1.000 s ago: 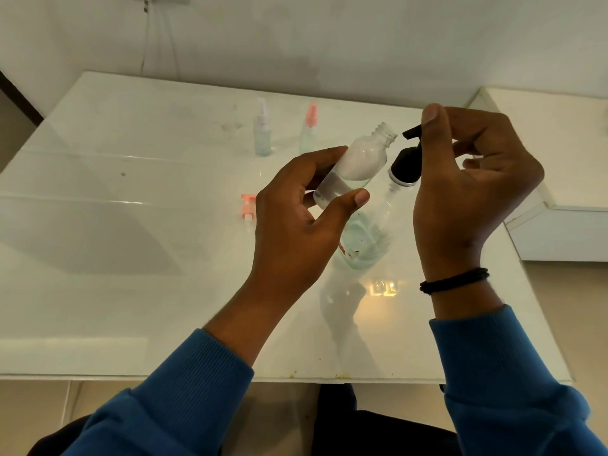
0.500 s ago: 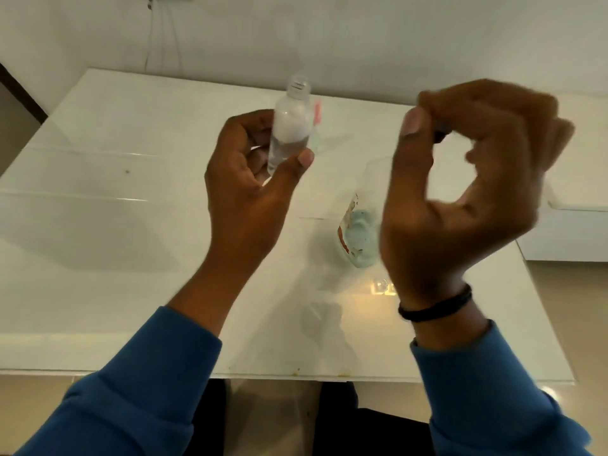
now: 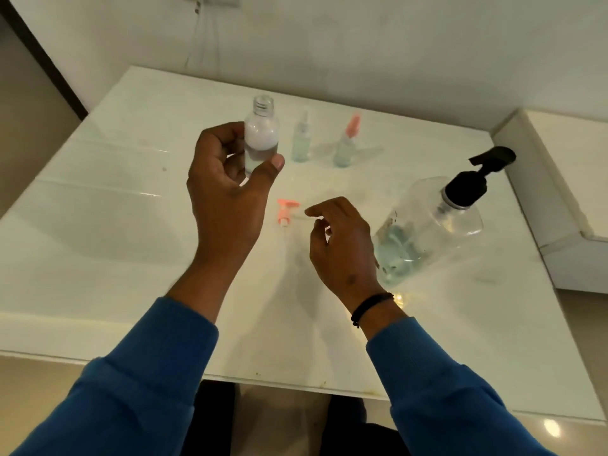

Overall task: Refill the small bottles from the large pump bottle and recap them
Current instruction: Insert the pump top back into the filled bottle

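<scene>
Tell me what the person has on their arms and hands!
Both arms wear long blue knit sleeves with ribbed cuffs, the left sleeve and the right sleeve. A thin black braided wristband circles the right wrist just above its cuff. The left hand and right hand are bare: no gloves, no rings visible.

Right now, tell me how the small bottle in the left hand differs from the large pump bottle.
The small bottle is held up off the table by the left hand; the large pump bottle stands on the table, untouched. The small bottle's threaded neck is open, with no cap; the large pump bottle wears its black pump head. Both are clear plastic and partly filled.
</scene>
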{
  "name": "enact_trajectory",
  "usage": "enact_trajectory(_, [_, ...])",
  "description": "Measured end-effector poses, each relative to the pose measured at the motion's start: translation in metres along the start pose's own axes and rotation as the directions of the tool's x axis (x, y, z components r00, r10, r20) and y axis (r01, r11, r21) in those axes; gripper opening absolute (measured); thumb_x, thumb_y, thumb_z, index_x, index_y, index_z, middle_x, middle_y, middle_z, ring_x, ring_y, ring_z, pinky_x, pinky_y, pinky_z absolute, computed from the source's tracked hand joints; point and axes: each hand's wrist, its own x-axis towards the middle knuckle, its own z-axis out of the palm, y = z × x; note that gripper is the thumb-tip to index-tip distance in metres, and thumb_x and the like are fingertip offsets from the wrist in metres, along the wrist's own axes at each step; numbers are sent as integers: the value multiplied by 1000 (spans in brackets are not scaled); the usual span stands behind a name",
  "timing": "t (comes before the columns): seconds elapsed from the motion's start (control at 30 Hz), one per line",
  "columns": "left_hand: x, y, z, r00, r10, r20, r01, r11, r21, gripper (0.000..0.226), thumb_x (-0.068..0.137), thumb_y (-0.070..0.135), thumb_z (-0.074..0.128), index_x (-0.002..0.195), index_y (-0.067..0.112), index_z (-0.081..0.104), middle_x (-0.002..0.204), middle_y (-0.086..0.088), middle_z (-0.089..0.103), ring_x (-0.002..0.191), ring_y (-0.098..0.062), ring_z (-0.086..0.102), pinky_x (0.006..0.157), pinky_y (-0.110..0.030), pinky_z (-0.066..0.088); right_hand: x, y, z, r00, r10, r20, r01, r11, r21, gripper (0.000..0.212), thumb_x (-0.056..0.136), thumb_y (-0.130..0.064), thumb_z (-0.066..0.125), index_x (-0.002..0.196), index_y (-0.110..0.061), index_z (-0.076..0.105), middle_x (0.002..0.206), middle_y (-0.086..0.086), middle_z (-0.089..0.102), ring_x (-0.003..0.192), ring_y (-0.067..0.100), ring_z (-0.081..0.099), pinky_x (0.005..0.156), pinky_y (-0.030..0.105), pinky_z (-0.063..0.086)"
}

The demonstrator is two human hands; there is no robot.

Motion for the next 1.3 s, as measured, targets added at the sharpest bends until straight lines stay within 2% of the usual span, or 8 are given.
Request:
enact_trajectory(0.1, [0,-5,1,1000,-16,4,16,1000,10,45,80,17,84,118,14,59,115,2,67,108,-16,68,91,-31,59,2,-4,19,986,18,167,-7,998,-70,31,94,-4,55,120,-16,68,119,0,61,109,20,58,89,35,54])
enact_trajectory(0.23, [-2,-9,4,998,-57,18,57,998,4,44,80,15,84,117,16,59,116,2,67,108,-15,68,91,-30,59,9,-16,43,963,101,249,-58,983,-176,42,102,-37,53,141,-23,49,129,5,53,115,22,52,86,34,53])
enact_trajectory(0.37, [-3,-12,5,997,-77,22,77,997,-2,45,79,13,84,117,16,60,117,1,68,109,-16,68,91,-33,59,22,-18,58,951,149,273,-64,952,-298,34,101,-32,54,132,-19,51,119,9,52,108,26,52,75,35,53])
enact_trajectory(0.53, [0,-12,3,996,-91,19,91,996,-21,43,78,10,84,113,17,60,114,2,69,105,-15,70,89,-30,59,30,-19,65,956,205,210,-146,953,-267,29,98,-23,58,126,-15,58,112,8,56,96,26,60,74,33,53])
enact_trajectory(0.73, [-1,-3,-1,997,-79,13,79,996,-31,44,80,15,84,117,20,60,115,6,69,104,-11,70,87,-22,58,33,-38,43,966,246,74,-238,965,-108,30,94,-15,61,124,-19,61,110,2,60,87,13,56,74,20,38])
enact_trajectory(0.9, [8,25,-15,999,-29,-26,28,999,-18,48,84,17,82,126,22,60,119,5,68,107,-15,68,89,-36,61,40,-75,3,981,182,-66,-176,980,91,22,91,-12,63,112,-18,63,103,-2,63,87,12,59,80,27,52])
enact_trajectory(1.1, [31,117,-33,993,113,27,-113,994,8,49,84,19,81,128,20,61,112,4,68,99,-17,70,84,-32,62,63,-143,-87,960,171,-224,-78,925,371,12,92,-13,66,93,-23,61,93,-12,68,73,8,63,67,13,50])
enact_trajectory(1.3, [39,223,-43,964,245,100,-245,969,-9,46,83,21,83,124,16,62,110,3,70,95,-16,70,74,-15,57,88,-210,-209,922,94,-375,48,935,351,9,88,-15,70,90,-21,64,89,-14,70,77,2,65,69,7,45])
